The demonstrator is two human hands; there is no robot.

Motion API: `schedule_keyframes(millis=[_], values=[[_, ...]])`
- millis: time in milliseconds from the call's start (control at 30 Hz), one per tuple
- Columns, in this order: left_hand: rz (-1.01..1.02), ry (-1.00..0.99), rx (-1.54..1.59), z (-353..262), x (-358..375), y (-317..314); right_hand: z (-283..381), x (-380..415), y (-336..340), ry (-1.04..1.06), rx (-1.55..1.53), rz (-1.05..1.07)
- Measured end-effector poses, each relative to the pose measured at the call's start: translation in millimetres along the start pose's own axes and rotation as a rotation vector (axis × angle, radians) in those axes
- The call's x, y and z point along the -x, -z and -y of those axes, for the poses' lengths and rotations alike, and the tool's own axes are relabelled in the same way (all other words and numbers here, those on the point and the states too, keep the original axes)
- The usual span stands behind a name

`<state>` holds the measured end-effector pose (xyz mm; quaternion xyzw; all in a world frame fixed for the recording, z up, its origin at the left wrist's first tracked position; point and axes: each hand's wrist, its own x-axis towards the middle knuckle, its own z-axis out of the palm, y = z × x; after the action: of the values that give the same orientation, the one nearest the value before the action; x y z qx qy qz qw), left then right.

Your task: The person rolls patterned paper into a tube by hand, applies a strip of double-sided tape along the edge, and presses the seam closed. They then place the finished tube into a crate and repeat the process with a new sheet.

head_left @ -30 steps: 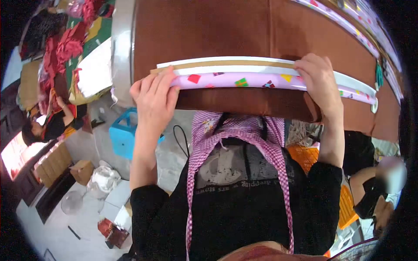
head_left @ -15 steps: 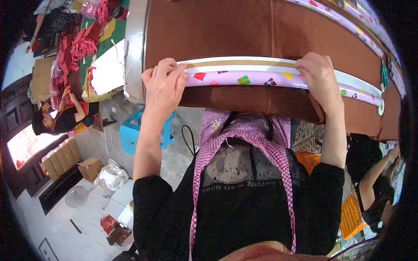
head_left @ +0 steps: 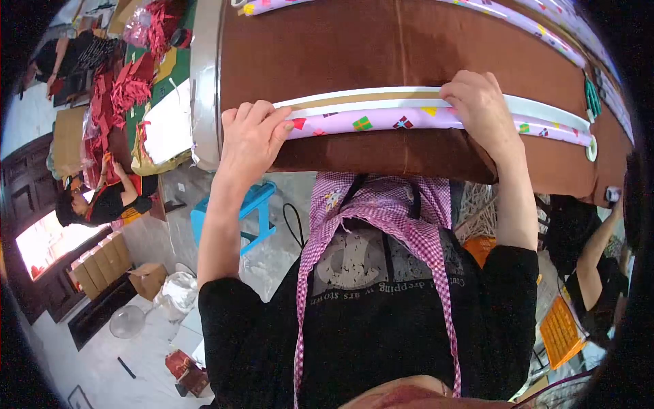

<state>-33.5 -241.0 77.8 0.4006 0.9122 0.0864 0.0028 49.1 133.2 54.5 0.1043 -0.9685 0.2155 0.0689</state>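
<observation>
A lilac roll of wrapping paper (head_left: 320,125), printed with colourful gift boxes, lies along the near edge of the brown-covered table. Its white inner side shows as a narrow band, with a brown strip (head_left: 340,102) running lengthwise along it. On the roll's left end sits my left hand (head_left: 253,133), fingers curled over the far side and thumb against the near side. Toward the right part, my right hand (head_left: 480,109) grips the same roll with bent fingers. The roll's right end, with a white ring-like opening (head_left: 592,148), sticks out beyond my right hand.
More patterned rolls (head_left: 531,27) lie at the table's far side, with green-handled scissors (head_left: 592,97) at the right. A blue stool (head_left: 252,211) stands on the floor at left. One co-worker (head_left: 112,198) is at the left, another (head_left: 586,266) at the right. Red material (head_left: 133,78) covers a neighbouring table.
The view has shifted slightly, so the table scene sits a little further left. Both hands stay on the roll, in nearly the same places along it.
</observation>
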Motion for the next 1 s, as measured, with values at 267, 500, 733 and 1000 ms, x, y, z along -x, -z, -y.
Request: schedule_keyframes(millis=[267,500,733,1000], values=[[0.022,-0.208,0.011,-15.9,-35.0,-4.9,-5.6,0.7,-3.9,0.053,0.018,-0.049],[-0.034,-0.444,-0.004,-49.2,-81.3,-24.5,-2.4,1.0,-3.3,0.051,0.026,-0.057],[-0.045,-0.567,0.062,-88.8,-120.3,-36.0,-2.7,1.0,-4.7,0.036,0.048,-0.032],[-0.015,-0.541,0.086,-115.0,-128.0,-41.4,-3.9,1.8,-7.1,0.034,0.108,-0.021]])
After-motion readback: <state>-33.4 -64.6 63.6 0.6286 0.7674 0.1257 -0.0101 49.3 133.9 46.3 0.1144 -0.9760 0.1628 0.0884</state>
